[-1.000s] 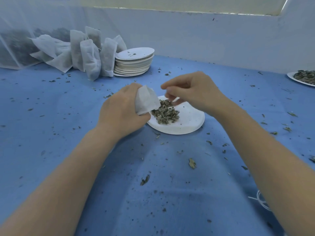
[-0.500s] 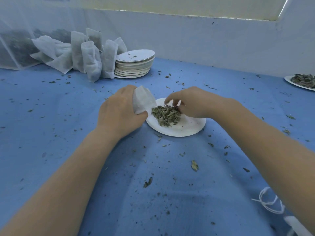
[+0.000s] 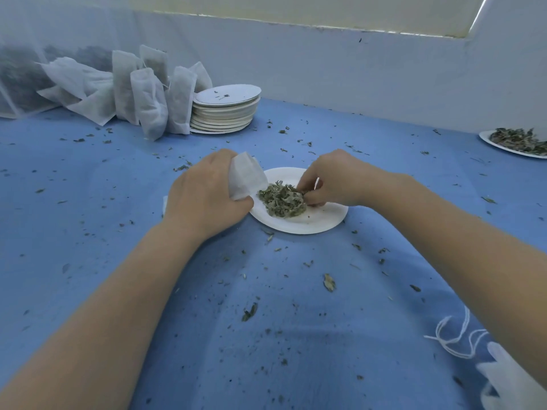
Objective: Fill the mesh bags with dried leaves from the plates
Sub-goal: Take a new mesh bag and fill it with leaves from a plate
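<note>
Gripping a white mesh bag (image 3: 247, 179) at the plate's (image 3: 307, 224) left edge, the left hand (image 3: 207, 196) has its fingers curled round it. The right hand (image 3: 331, 180) pinches, it seems, at the dried leaves (image 3: 281, 199) heaped on the plate, fingertips curled into the pile. Filled bags (image 3: 148, 105) lean by stacked plates (image 3: 225, 110) across the blue desk (image 3: 88, 217).

leaves (image 3: 281, 200) on plate (image 3: 310, 224), bag (image 3: 246, 179) left

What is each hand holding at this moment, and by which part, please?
The left hand grips a mesh bag around its lower part; the right hand pinches dried leaves at the pile's right edge.
</note>
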